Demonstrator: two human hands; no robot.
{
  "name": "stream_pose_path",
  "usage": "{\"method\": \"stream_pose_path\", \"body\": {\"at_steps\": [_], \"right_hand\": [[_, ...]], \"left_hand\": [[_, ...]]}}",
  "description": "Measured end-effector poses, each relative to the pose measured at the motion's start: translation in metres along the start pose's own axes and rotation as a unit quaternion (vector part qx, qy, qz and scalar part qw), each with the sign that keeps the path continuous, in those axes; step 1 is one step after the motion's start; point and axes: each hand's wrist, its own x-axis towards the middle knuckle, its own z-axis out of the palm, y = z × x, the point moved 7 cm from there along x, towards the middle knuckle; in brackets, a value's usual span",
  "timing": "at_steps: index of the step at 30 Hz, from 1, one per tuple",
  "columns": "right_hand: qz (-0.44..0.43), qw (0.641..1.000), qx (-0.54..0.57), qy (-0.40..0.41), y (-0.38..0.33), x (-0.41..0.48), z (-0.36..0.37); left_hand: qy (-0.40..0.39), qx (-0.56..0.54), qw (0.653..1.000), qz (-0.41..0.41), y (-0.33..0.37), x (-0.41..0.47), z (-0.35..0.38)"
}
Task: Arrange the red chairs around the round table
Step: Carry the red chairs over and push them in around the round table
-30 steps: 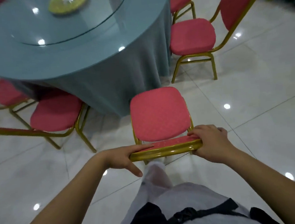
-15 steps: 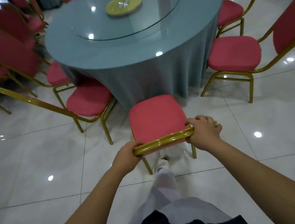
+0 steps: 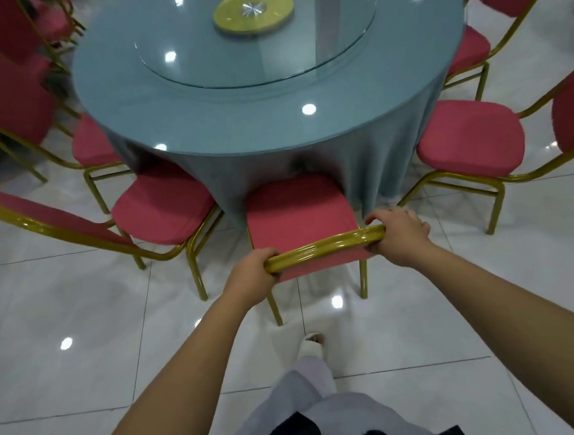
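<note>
A red chair with a gold frame stands in front of me, its seat front tucked under the cloth of the round table. My left hand grips the left end of the chair's gold top rail. My right hand grips the right end of the same rail. The table has a blue-grey cloth, a glass turntable and a yellow disc in the middle.
Another red chair stands close on the left, one more on the right, and several others ring the table behind them. More red chairs crowd the far left. White glossy tiles cover the floor. My leg and shoe are below the chair.
The chair has slid forward so its seat front now sits under the tablecloth. My left hand went from resting flat on the rail to gripping it. The view has shifted toward the table.
</note>
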Motion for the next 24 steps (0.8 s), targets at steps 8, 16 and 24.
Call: {"method": "stream_pose_path", "body": {"at_steps": [8, 16, 24], "right_hand": [[-0.044, 0.995, -0.072, -0.047, -0.009, 0.053, -0.018], [-0.063, 0.991, 0.032, -0.117, 0.005, 0.046, -0.017], [-0.023, 0.980, 0.193, -0.052, 0.117, 0.033, -0.092]], "left_hand": [[-0.111, 0.057, 0.991, 0.052, 0.010, 0.057, -0.010], [-0.258, -0.041, 0.965, -0.007, 0.020, 0.057, -0.007], [-0.162, -0.065, 0.980, 0.098, 0.191, 0.108, 0.027]]}}
